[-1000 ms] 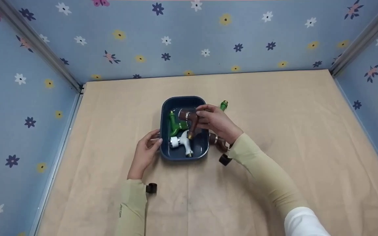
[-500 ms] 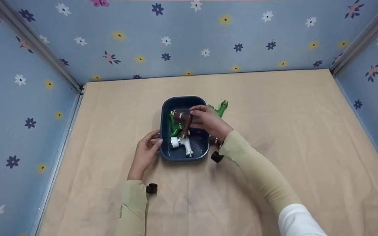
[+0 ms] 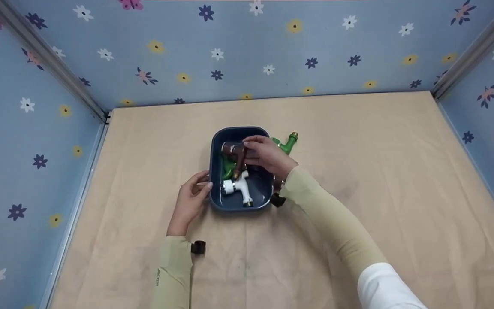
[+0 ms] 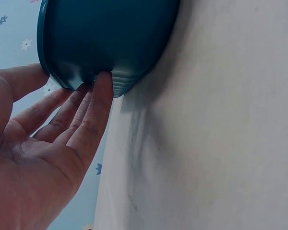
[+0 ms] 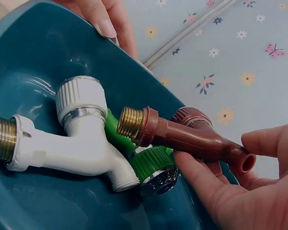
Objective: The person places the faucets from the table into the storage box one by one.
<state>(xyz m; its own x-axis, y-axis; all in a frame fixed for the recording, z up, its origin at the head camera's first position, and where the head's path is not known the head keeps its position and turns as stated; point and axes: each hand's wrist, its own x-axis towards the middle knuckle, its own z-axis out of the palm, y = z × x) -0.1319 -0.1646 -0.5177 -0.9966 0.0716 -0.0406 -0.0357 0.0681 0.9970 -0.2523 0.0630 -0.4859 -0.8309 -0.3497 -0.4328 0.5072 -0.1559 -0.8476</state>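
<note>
My right hand (image 3: 269,155) pinches a brown faucet (image 5: 197,140) near its spout, thumb on one side and fingers on the other. The faucet's brass threaded end hangs over the inside of a dark blue basin (image 3: 240,209). Inside lie a white faucet (image 5: 86,143) and a green faucet (image 5: 154,165), the green one partly covered by the brown one in the head view. At the basin's left side is my left hand (image 3: 190,201); in the left wrist view its fairly straight fingers (image 4: 89,117) touch the outer wall, with the thumb at the rim.
Right of the basin, a second green faucet (image 3: 290,142) lies on the beige-covered table (image 3: 358,128). Another brown faucet (image 3: 277,183) sits there too, mostly hidden by my right forearm. Blue flowered panels (image 3: 247,51) border the table at the back and both sides.
My right hand has carried the brown faucet left, farther over the basin and above the green faucet. More of the green faucet on the table now shows. My left hand has stayed put.
</note>
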